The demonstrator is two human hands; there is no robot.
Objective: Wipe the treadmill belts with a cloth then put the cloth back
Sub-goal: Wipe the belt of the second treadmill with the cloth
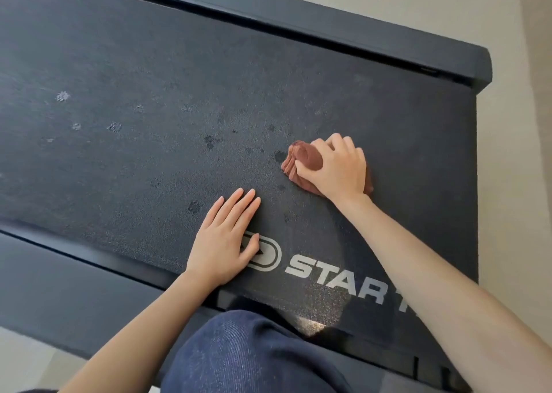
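The black treadmill belt point(179, 94) fills most of the view and carries several pale and dark spots. My right hand point(337, 165) presses a bunched brown cloth point(301, 162) onto the belt right of centre, fingers curled over it. My left hand point(227, 240) lies flat on the belt nearer to me, fingers together, partly covering a white logo point(328, 276). It holds nothing.
Black side rails run along the far edge point(298, 13) and the near edge point(74, 288) of the belt. The belt's end point(481, 70) is at the right, with pale floor point(507, 183) beyond. My knee in dark denim point(245, 354) rests against the near rail.
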